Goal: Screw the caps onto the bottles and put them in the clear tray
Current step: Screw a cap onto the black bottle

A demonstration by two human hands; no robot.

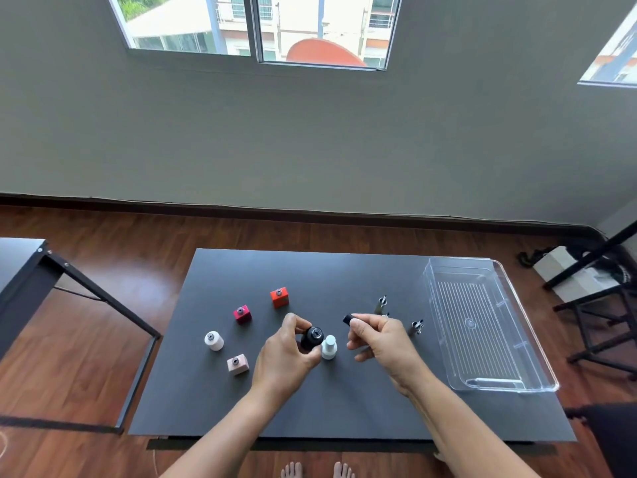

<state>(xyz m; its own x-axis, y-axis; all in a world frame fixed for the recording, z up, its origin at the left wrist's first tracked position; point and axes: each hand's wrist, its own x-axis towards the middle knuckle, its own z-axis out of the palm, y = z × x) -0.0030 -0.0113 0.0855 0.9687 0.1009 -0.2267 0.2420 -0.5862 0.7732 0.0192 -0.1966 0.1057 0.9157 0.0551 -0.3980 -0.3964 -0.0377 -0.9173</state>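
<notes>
While left hand [286, 353] grips black bottle [312, 337], right hand [379, 343] pinches black cap [347, 319].

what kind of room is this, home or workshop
Probably a room in a home: wood floor, windows onto neighbouring buildings, bare feet by a black table.

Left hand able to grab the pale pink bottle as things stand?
Probably not yet: nothing blocks the pale pink bottle, but the left hand is gripping the black bottle.
</notes>
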